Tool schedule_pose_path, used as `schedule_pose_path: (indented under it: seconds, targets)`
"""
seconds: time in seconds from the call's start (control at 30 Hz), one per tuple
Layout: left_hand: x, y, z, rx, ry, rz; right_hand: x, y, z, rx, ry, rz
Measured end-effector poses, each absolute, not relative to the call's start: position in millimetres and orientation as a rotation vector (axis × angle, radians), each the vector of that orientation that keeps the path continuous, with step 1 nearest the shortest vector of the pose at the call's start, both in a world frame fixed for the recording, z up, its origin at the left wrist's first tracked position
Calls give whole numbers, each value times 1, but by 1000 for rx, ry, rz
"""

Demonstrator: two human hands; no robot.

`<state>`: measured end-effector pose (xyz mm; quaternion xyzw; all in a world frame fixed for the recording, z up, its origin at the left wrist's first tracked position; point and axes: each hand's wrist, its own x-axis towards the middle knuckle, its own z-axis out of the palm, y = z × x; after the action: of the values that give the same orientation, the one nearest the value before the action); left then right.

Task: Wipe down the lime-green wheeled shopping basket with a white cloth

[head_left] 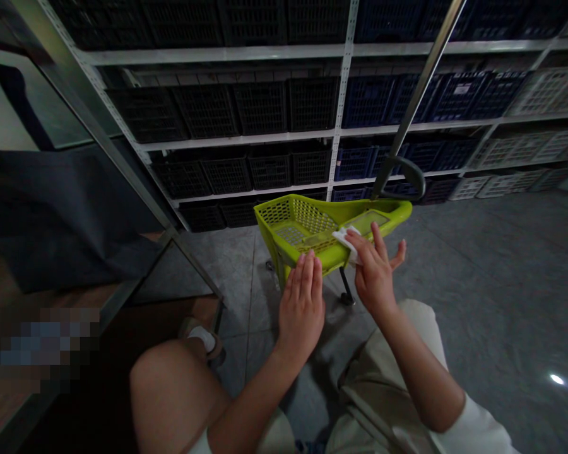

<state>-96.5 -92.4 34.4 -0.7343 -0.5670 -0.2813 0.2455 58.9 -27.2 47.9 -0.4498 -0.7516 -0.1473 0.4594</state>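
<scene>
A lime-green plastic basket cart (291, 221) stands tilted on the grey floor in front of me, with a metal handle pole (414, 94) rising from its far end. My left hand (301, 302) lies flat against the basket's near wall, fingers stretched out together. My right hand (375, 271) presses a small white cloth (348, 241) onto the basket's rim, some fingers spread.
Metal shelving (343, 88) packed with dark and white plastic crates fills the background. A slanted metal frame leg (123, 164) and a wooden surface (9, 296) are at left. My bare knee (170, 391) and light shorts (383, 391) sit below. Grey tiled floor spreads to the right.
</scene>
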Motion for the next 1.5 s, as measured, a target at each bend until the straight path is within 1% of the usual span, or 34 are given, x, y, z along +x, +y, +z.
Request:
schedule_pose_path:
  seconds: [0.07, 0.13, 0.23, 0.33, 0.43, 0.57, 0.67, 0.77, 0.87, 1.0, 1.07, 1.17, 1.3, 1.4, 1.5]
  targets:
    - [-96, -90, 33, -1992, -1551, -807, 45, -39, 48, -1055, -1924, -275]
    - [-97, -89, 32, -1985, -1555, -830, 35, -48, 47, -974, -2028, -263]
    - [-99, -89, 34, -1989, -1565, -796, 44, -40, 46, -938, -2068, -407]
    - [-99, -90, 37, -1988, -1582, -778, 63, -19, 44, -1000, -1956, -498]
    - [-96, -90, 36, -1989, -1597, -802, 60, -18, 43, -1069, -1823, -421]
    - [-96, -89, 30, -1968, -1546, -846, 34, -45, 40, -946, -1966, -294]
    - [-98, -90, 30, -1975, -1570, -830, 40, -42, 40, -891, -2042, -357]
    - [-98, -91, 33, -1995, -1607, -804, 60, -24, 42, -993, -1910, -442]
    - [-95, -90, 34, -1999, -1597, -836, 59, -25, 46, -1055, -1829, -391]
    - [-94, -86, 28, -1995, -1567, -939, 33, -53, 47, -899, -2046, -276]
    - [-96, -86, 28, -2002, -1558, -945, 32, -56, 46, -859, -2108, -317]
    - [-98, -88, 30, -2026, -1564, -895, 55, -37, 44, -871, -2135, -437]
    - [-98, -89, 34, -2039, -1580, -847, 79, -16, 42, -988, -1929, -529]
    - [-96, -87, 31, -2031, -1572, -879, 60, -33, 40, -1040, -1887, -452]
    - [-97, -86, 26, -2013, -1560, -942, 37, -55, 38, -931, -2006, -337]
